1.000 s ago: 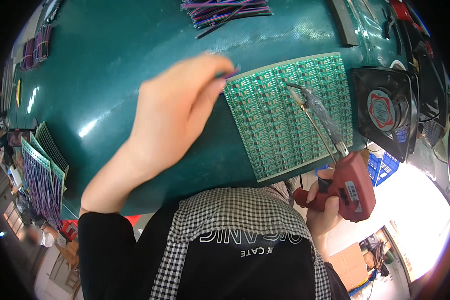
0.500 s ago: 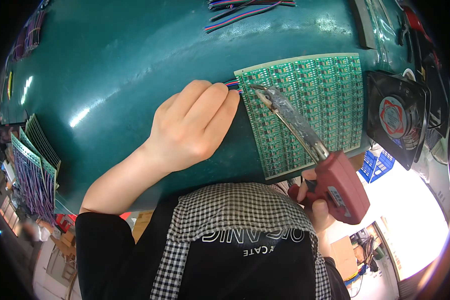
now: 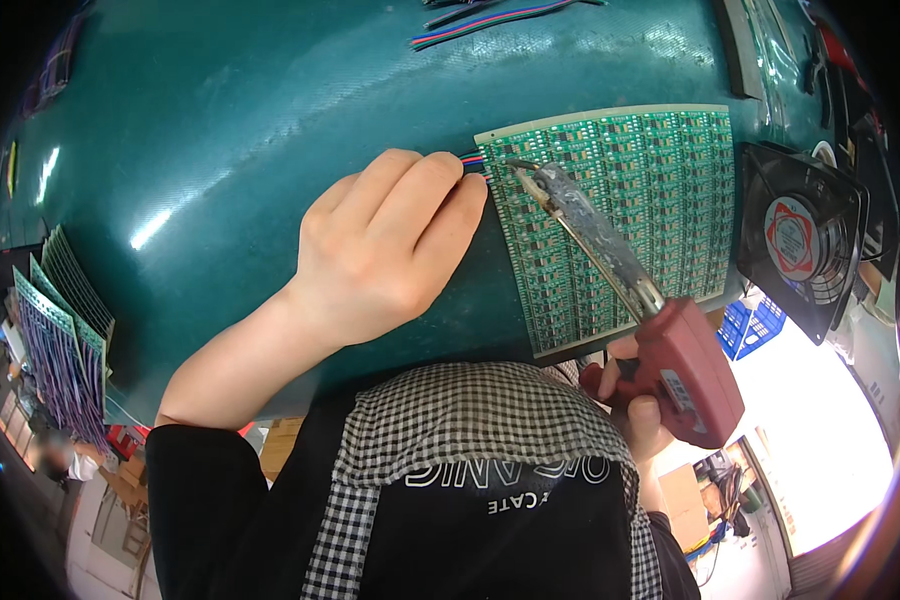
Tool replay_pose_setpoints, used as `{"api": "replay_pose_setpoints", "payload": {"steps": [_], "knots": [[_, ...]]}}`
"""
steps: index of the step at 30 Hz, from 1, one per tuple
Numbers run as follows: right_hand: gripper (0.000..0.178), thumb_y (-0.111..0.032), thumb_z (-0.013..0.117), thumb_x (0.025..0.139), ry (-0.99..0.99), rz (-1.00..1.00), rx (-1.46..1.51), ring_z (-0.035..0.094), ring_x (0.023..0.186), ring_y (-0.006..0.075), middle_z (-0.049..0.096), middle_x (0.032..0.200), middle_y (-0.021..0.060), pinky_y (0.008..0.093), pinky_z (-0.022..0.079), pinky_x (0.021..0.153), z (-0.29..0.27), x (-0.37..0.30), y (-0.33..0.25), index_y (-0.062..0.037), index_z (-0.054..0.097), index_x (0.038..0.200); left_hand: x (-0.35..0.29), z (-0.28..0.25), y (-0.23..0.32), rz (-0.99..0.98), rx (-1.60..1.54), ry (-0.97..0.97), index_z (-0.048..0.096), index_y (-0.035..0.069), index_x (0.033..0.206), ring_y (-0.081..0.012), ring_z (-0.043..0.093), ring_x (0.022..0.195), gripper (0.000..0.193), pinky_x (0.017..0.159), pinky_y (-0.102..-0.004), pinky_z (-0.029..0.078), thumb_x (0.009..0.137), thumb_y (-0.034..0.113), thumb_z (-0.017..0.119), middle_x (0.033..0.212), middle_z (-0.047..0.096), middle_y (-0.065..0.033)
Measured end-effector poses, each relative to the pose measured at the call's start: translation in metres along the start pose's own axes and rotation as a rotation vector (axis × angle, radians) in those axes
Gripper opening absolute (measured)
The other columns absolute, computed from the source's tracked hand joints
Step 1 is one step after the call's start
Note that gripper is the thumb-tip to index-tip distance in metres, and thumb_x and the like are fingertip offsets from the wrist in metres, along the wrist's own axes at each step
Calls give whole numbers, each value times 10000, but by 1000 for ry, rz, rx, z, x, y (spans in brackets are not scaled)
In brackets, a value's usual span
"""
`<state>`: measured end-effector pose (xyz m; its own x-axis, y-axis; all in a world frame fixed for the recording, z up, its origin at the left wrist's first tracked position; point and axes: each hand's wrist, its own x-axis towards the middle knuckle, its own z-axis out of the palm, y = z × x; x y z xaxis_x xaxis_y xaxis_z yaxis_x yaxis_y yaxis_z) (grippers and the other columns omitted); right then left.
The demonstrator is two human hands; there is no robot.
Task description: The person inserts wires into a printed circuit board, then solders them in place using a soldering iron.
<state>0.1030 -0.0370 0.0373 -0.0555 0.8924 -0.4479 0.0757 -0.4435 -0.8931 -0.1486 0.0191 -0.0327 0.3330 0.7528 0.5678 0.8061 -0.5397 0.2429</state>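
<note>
A green panel of many small circuit boards (image 3: 625, 225) lies on the table in front of me. My left hand (image 3: 385, 240) pinches a flat multicoloured wire ribbon (image 3: 474, 161) at the panel's upper left edge, its strands reaching the board's edge. My right hand (image 3: 638, 405) grips a red soldering gun (image 3: 688, 375) by its handle, the fingers partly hidden behind its body. Its long metal barrel slants over the panel, and the tip is close to the upper left boards near the wire ends. Whether the tip touches a board I cannot tell.
Loose wire ribbons (image 3: 505, 24) lie at the far side of the green table mat (image 3: 220, 130). Wired panels (image 3: 65, 335) stand at the left edge. A black fan (image 3: 802, 240) stands right of the panel, with a blue crate (image 3: 750, 328) below it.
The whole view has shifted slightly. My left hand still pinches the ribbon at the panel's edge, and the soldering gun's tip stays over nearly the same spot.
</note>
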Motion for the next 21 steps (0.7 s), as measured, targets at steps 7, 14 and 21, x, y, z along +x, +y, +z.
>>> {"api": "replay_pose_setpoints", "payload": {"steps": [7, 14, 21], "knots": [[761, -530, 755, 735, -97, 111, -60, 540, 605, 146, 597, 941, 117, 264, 464, 543, -6, 3, -6, 60, 517, 1151, 3, -5, 4, -71, -49, -34, 672, -25, 845, -199, 571, 615, 284, 492, -273, 451, 561, -21, 681, 790, 586, -101], [700, -545, 733, 749, 0, 43, -55, 541, 610, 140, 582, 860, 92, 260, 452, 562, 0, 3, -2, 50, 552, 1071, 4, -6, 4, -92, -83, -45, 671, -20, 842, -197, 566, 609, 282, 494, -275, 449, 561, -31, 684, 788, 585, -96], [676, -582, 701, 756, -11, 24, -127, 526, 589, 137, 582, 784, 84, 248, 405, 534, -3, 2, 3, 49, 579, 966, 5, -5, 4, -105, -100, -48, 670, -26, 843, -200, 564, 608, 279, 495, -278, 447, 565, -48, 683, 781, 583, -97]]}}
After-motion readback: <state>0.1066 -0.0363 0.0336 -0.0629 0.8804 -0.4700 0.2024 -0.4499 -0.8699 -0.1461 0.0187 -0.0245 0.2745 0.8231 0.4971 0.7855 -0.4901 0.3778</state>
